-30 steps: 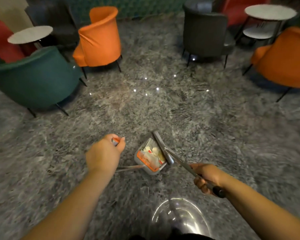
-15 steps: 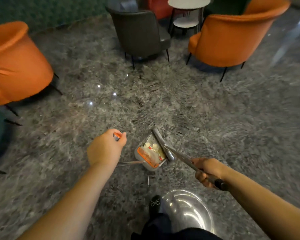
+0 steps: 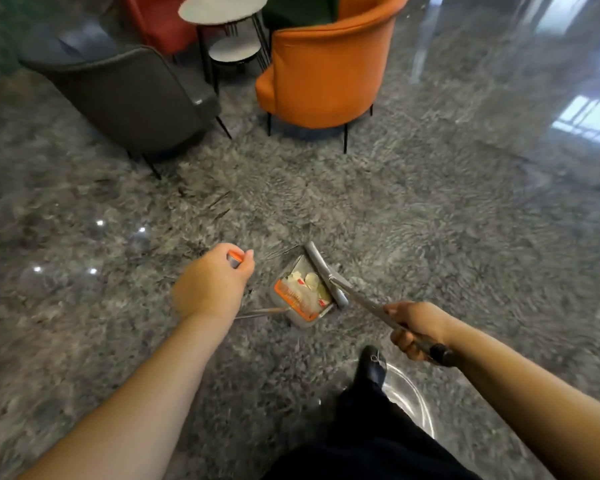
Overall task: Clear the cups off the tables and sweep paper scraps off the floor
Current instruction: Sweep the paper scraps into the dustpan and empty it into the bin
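Observation:
A grey dustpan (image 3: 300, 315) with an orange lip hangs low over the grey marble floor. White paper scraps and crumpled cups (image 3: 307, 284) lie inside it. My left hand (image 3: 212, 282) grips the orange top of the dustpan's long handle (image 3: 235, 258). My right hand (image 3: 417, 329) grips the metal stick of a broom (image 3: 368, 304). The grey broom head (image 3: 324, 273) rests along the pan's right edge. No cup stands on the round white table (image 3: 222, 8) at the top.
A dark grey armchair (image 3: 125, 95) and an orange armchair (image 3: 326, 67) stand ahead, with the two-tier round table between them. A red chair (image 3: 160, 22) sits behind. My dark shoe (image 3: 371, 365) is near the bottom centre. Glossy floor stretches to the right.
My view has swung right: the left chairs and table slid out of sight, and the grey and orange armchairs came closer. Both hands keep the same grips on dustpan and broom.

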{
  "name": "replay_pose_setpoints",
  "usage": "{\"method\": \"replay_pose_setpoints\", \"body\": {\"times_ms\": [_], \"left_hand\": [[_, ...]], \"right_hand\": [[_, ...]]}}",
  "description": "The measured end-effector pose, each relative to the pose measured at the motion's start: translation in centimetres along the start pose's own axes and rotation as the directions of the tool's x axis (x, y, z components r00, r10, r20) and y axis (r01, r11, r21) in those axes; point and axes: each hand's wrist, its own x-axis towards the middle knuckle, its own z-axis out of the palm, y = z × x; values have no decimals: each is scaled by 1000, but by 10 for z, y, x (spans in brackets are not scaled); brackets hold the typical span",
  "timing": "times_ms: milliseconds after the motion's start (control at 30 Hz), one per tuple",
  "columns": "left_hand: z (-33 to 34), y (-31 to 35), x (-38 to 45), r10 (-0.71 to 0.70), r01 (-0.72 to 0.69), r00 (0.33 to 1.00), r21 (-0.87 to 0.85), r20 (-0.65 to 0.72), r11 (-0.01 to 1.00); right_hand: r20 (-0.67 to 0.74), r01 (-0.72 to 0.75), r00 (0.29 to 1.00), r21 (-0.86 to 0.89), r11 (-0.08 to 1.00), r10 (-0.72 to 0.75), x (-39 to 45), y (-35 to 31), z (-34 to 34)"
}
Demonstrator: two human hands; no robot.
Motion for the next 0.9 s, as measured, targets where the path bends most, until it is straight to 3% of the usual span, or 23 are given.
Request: {"method": "replay_pose_setpoints", "body": {"times_ms": [433,600,900], "left_hand": [[75,172,194,93,-89,994,-70,54,994],[97,228,251,192,-192,981,-63,-6,979],[162,322,384,290,-284,956,-119,33,951]], "right_hand": [[-64,2,998,93,996,4,84,-199,-114],[-82,3,997,168,986,11,105,-256,-155],[-137,38,991,258,965,-2,164,-371,-219]]}}
